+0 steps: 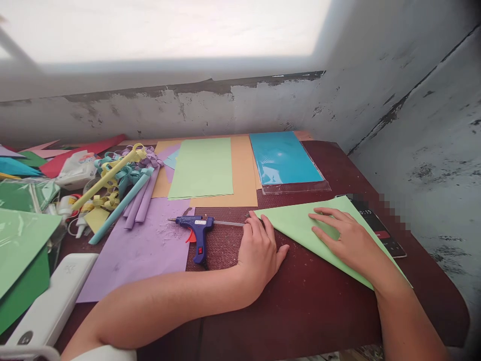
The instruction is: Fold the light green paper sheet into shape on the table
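A light green sheet of paper (300,230), folded into a triangle, lies on the dark red table. My right hand (345,243) rests on it with fingers spread and flat, holding nothing. At the paper's left corner is my left hand (259,248), fingers stretched out over the tip and thumb apart. Just left of that hand lies a blue glue gun (200,235) with an orange-red trigger, a clear glue stick (229,223) poking out of its back. Partly under the folded paper is a phone (385,233) with its screen lit.
Flat green paper (205,168) lies on orange sheets (244,173), beside a packet of blue paper (287,160). Rolled paper tubes (141,200) and curled strips lie left, on and near purple paper (139,255). A white power bank (56,296) sits front left. Walls (424,165) border the table.
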`<action>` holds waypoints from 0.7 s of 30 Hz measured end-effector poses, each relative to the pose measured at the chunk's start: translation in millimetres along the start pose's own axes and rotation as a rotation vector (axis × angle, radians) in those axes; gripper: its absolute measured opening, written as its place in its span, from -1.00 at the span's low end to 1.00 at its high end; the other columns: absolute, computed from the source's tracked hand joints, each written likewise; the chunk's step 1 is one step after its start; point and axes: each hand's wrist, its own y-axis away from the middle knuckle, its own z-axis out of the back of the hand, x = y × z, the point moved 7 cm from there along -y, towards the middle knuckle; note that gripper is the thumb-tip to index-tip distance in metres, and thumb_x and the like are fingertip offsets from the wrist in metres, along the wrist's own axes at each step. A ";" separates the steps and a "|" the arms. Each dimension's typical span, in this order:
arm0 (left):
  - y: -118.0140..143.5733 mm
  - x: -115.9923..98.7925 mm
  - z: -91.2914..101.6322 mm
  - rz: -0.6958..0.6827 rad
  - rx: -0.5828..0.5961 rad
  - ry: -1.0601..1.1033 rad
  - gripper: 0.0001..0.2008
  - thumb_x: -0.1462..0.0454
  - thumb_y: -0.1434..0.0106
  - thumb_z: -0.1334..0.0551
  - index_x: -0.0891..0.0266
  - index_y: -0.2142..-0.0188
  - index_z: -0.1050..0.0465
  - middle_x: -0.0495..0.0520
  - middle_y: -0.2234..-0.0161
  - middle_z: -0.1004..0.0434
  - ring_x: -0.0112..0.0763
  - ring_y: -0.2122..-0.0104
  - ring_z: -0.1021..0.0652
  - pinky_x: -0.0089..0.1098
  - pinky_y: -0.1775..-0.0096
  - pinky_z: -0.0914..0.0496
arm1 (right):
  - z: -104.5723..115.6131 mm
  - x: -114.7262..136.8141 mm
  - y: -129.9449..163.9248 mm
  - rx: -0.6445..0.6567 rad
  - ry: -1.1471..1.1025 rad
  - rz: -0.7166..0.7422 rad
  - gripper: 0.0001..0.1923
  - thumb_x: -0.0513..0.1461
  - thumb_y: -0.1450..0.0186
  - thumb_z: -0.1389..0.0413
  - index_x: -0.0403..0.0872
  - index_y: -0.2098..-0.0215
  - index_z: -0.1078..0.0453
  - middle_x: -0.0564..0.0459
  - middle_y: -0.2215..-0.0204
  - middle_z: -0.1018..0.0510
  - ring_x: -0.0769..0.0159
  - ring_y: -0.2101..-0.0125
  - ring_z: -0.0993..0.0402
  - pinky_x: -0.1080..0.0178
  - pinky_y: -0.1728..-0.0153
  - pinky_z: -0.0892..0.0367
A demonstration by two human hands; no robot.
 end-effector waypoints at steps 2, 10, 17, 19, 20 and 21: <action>-0.5 0.2 -0.3 0.010 0.003 0.041 -0.18 -0.08 -0.49 0.02 0.68 -0.36 -0.19 0.72 -0.27 -0.32 0.23 -0.13 -0.50 -0.05 -0.05 -0.39 | -0.1 -0.7 0.4 -0.001 -0.002 0.002 -0.57 0.05 -0.46 0.01 0.16 -0.15 -0.52 0.07 -0.26 -0.47 0.00 -0.25 -0.37 0.00 -0.07 -0.46; -0.9 1.6 2.3 0.034 0.012 0.100 -0.21 -0.06 -0.48 -0.02 0.68 -0.34 -0.24 0.73 -0.28 -0.30 0.25 -0.16 -0.48 -0.04 -0.07 -0.39 | -0.5 -1.7 0.2 -0.003 -0.004 0.002 -0.57 0.05 -0.46 0.01 0.15 -0.15 -0.52 0.06 -0.26 -0.47 -0.02 -0.25 -0.37 -0.01 -0.07 -0.46; -1.3 2.7 3.3 0.030 0.032 0.115 -0.21 -0.06 -0.48 -0.02 0.69 -0.33 -0.23 0.77 -0.28 -0.28 0.28 -0.17 -0.48 -0.04 -0.06 -0.40 | -0.4 -0.9 0.2 -0.003 -0.008 -0.001 -0.57 0.04 -0.46 0.01 0.14 -0.15 -0.52 0.06 -0.26 -0.47 -0.01 -0.25 -0.37 -0.01 -0.08 -0.45; -1.7 2.6 3.3 0.027 0.036 0.103 -0.21 -0.06 -0.48 0.01 0.68 -0.33 -0.23 0.77 -0.28 -0.28 0.30 -0.19 -0.46 -0.03 -0.07 -0.40 | -0.6 -1.1 0.3 0.001 -0.005 -0.004 -0.56 0.05 -0.46 0.01 0.14 -0.16 -0.52 0.07 -0.26 -0.47 0.00 -0.26 -0.36 -0.01 -0.09 -0.45; -1.8 2.7 3.3 0.025 0.038 0.098 -0.21 -0.06 -0.49 0.02 0.68 -0.33 -0.22 0.77 -0.28 -0.28 0.31 -0.19 -0.46 -0.02 -0.07 -0.40 | -0.6 -1.2 0.4 0.003 -0.004 -0.006 -0.56 0.05 -0.46 0.02 0.14 -0.16 -0.51 0.07 -0.27 -0.47 0.00 -0.26 -0.35 -0.01 -0.09 -0.45; -1.9 2.8 3.2 0.025 0.039 0.095 -0.21 -0.06 -0.49 0.03 0.67 -0.33 -0.22 0.76 -0.28 -0.28 0.32 -0.20 -0.45 -0.02 -0.07 -0.40 | -0.6 -1.3 0.4 0.004 -0.004 -0.007 -0.55 0.05 -0.46 0.02 0.14 -0.16 -0.51 0.07 -0.27 -0.46 0.01 -0.27 -0.35 -0.01 -0.10 -0.44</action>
